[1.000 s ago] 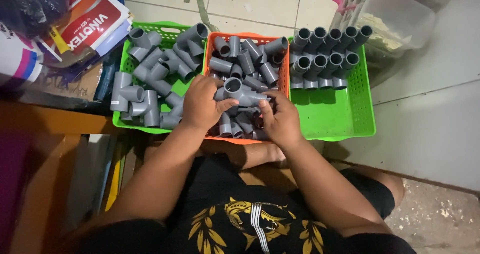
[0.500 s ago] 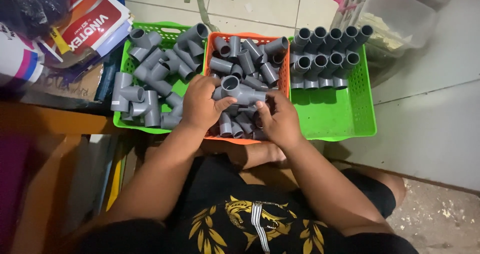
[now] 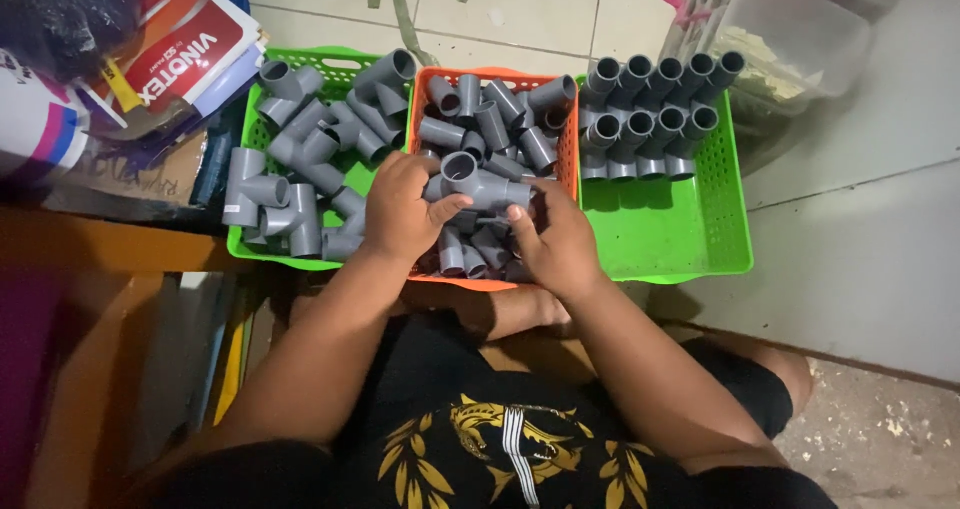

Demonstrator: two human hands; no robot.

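Tee fitting (image 3: 475, 181) higher between hands

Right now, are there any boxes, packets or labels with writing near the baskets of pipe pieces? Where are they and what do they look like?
Red flat package: top left, beside the green basket; rectangular, red with white lettering, tilted.
Stack under it: thin flat edges, white and bluish.
White round container: far left edge; white with a pink and blue band.
Brown cardboard: lying below the red package, plain and flat.
No screens or signs show.
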